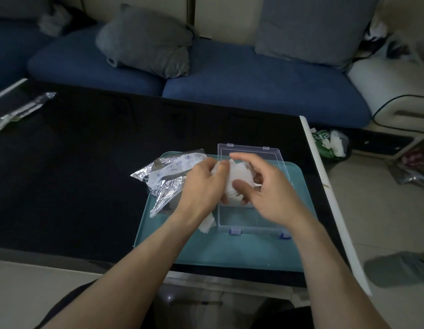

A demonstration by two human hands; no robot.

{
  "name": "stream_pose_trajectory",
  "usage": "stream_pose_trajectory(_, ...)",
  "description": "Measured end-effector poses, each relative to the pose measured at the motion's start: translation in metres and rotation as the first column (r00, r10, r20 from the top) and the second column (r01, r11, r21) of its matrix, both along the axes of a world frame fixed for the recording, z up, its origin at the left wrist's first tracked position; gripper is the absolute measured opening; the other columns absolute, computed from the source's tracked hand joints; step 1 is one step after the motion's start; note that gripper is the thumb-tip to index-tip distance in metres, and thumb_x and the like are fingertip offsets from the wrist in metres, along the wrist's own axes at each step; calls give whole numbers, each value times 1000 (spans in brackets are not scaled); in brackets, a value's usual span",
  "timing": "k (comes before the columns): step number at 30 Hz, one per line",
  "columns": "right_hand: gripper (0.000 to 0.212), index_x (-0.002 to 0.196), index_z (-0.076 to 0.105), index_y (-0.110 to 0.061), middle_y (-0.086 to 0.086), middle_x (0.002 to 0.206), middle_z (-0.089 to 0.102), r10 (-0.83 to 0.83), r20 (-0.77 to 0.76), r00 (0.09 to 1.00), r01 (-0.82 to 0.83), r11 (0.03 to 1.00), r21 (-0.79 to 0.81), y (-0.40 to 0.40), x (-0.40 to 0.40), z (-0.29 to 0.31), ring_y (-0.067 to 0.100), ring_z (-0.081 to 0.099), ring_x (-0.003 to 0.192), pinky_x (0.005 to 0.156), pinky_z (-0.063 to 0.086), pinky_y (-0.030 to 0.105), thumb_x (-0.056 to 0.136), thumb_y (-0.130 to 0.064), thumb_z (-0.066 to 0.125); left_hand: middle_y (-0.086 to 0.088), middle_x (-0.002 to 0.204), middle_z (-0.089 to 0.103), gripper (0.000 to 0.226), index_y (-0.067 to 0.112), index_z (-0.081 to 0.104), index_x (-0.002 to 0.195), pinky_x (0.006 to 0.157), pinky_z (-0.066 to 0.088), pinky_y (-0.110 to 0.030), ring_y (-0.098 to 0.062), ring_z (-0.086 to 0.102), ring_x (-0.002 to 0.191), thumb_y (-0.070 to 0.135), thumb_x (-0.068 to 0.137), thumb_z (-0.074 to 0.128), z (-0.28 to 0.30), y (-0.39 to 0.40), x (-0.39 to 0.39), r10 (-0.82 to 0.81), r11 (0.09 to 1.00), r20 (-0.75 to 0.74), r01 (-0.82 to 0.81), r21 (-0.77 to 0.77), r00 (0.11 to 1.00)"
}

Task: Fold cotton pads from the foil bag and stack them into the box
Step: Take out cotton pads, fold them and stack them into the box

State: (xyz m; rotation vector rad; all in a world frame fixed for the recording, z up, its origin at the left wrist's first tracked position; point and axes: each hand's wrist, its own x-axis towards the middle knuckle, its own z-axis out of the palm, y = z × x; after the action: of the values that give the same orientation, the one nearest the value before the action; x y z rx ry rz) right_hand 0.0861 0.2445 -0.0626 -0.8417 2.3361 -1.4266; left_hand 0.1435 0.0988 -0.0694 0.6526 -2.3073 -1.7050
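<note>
From the head view, both hands meet over the clear plastic box [251, 210], which sits on a teal tray [230, 250] on the black table [75, 174]. The left hand [204, 184] has its fingers curled round a bundle of white cotton pads [237, 179], gripping it from the left side; the right hand [268, 193] pinches the same bundle from the right, its thumb pressed on the near face and its fingers bent over the far edge. The bundle lies between the two sets of fingertips, held above the box; its long axis runs roughly from the near side to the far side, tilted a little to the right. How many pads it holds cannot be told.

The box stands open, its lid [251, 153] lying back beyond the fingers, away from the person, with the blue latches [236, 232] on the near edge. What lies inside the box is hidden behind the hands. Just left of the left hand's knuckles the crumpled foil bag [166, 176] lies half on the tray, its long axis running from the near side to the far right. Under the left wrist a loose white pad [207, 225] rests on the tray, touching the box's near-left corner
</note>
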Motion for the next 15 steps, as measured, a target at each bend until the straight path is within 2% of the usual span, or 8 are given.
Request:
stream_pose_trajectory(3, 43, 132, 56, -36, -10, 111, 63, -22, -76, 997, 24, 1000, 15, -5, 3, -4, 13, 68, 91, 70, 62, 36, 97, -14, 65, -8, 82, 70, 20, 21, 54, 95, 51, 52, -38, -25, 71, 59, 37, 101, 45, 3, 2, -1, -32, 999, -52, 32, 6, 998)
stream_pose_trajectory(6, 30, 131, 52, -31, -7, 117, 62, -91, -89, 992, 90, 996, -8, -12, 8, -9, 15, 67, 99, 75, 61, 37, 103, -22, 55, -14, 83, 67, 15, 18, 49, 102, 43, 54, -38, -26, 68, 54, 31, 104, 41, 7, 4, 1, -23, 999, -92, 25, 22, 996)
stream_pose_trajectory(9, 19, 123, 52, -26, -7, 108, 63, -183, -150, 972, 183, 983, -11, -18, 10, -12, 12, 65, 96, 77, 59, 41, 104, -26, 50, -15, 85, 65, 16, 15, 47, 105, 44, 55, -36, -26, 69, 55, 29, 105, 38, 11, 7, 4, 8, 987, -98, 7, 159, 995)
stream_pose_trajectory(12, 12, 116, 53, -23, -8, 97, 64, -250, -109, 962, 245, 968, -61, -20, 8, -14, 11, 66, 85, 72, 58, 44, 105, -24, 50, -13, 82, 65, 18, 13, 43, 110, 46, 56, -35, -24, 68, 54, 29, 106, 36, 14, 10, 5, 25, 954, -95, 5, 298, 995)
stream_pose_trajectory(15, 18, 123, 51, -23, -8, 100, 64, -240, -96, 966, 235, 970, -60, -22, 11, -13, 11, 66, 84, 68, 58, 34, 105, -22, 48, -11, 85, 62, 16, 16, 43, 114, 48, 57, -35, -18, 67, 56, 27, 107, 35, 12, 12, 5, 11, 949, -112, 25, 315, 994)
